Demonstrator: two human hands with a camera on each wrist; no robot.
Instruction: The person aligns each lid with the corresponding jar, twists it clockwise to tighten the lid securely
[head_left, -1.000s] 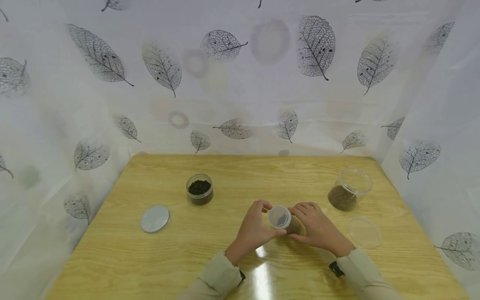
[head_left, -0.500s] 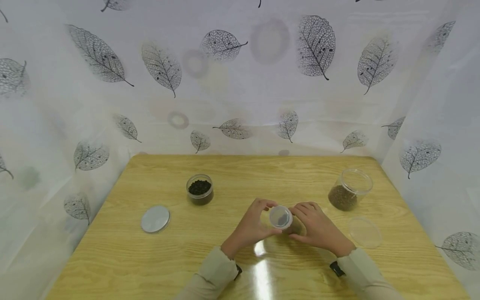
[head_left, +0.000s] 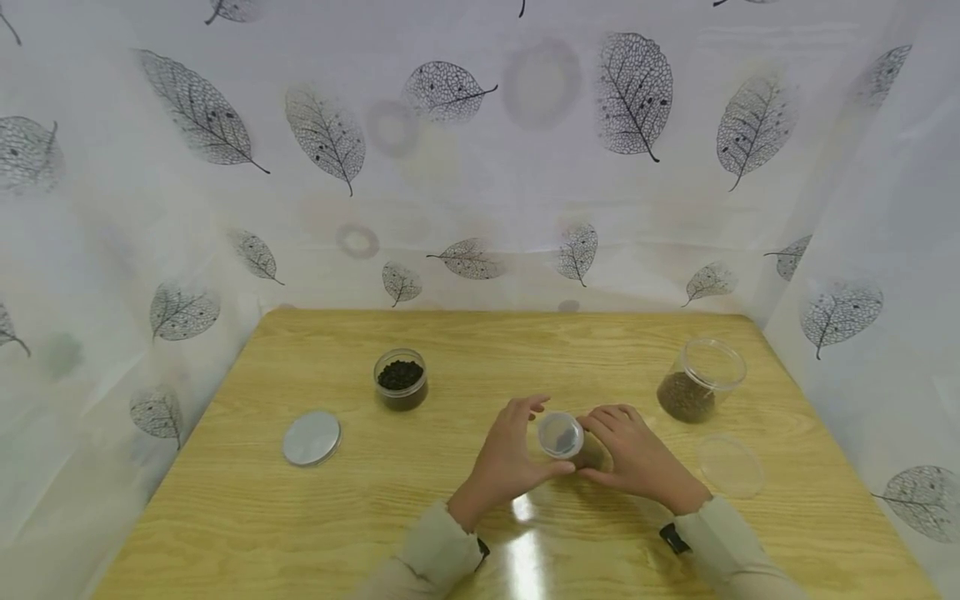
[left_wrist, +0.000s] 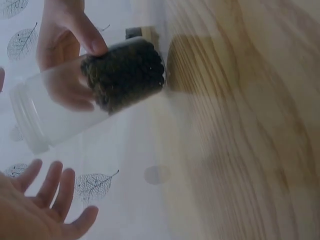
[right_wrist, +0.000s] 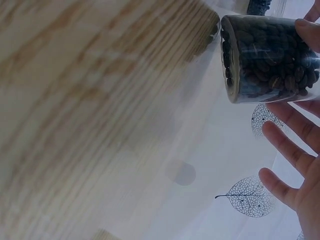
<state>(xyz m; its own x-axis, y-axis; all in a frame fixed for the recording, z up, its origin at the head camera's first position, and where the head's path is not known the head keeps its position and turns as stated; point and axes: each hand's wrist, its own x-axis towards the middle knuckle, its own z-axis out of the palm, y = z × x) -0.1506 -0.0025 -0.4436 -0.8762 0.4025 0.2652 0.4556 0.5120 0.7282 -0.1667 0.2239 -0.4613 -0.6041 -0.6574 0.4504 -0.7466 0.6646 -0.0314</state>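
A clear jar [left_wrist: 65, 120] with dark beans in its lower part stands on the wooden table, right of centre in the head view. A frosted, whitish lid [head_left: 560, 435] covers its mouth. My right hand [head_left: 633, 454] grips the jar's body from the right, thumb on the near side. On the other side, my left hand [head_left: 504, 458] is spread around the lid, index finger raised off the rim and thumb near the front edge. In the left wrist view, the left fingers [left_wrist: 65, 192] stand apart from the lid. The right wrist view shows dark coffee beans [right_wrist: 272, 65] behind the jar's wall.
Farther left stands a small open jar [head_left: 401, 392] of dark grains, with a silver lid [head_left: 311, 438] lying in front of it. At the right, a larger open jar [head_left: 693, 396] holds brown granules; a clear disc lid [head_left: 730, 465] lies before it. A leaf-printed curtain [head_left: 480, 208] surrounds the table.
My left fingers closed in on the lid's rim half a second ago; now they have spread off it, and the wrist has turned slightly. The right hand and jar stay put.
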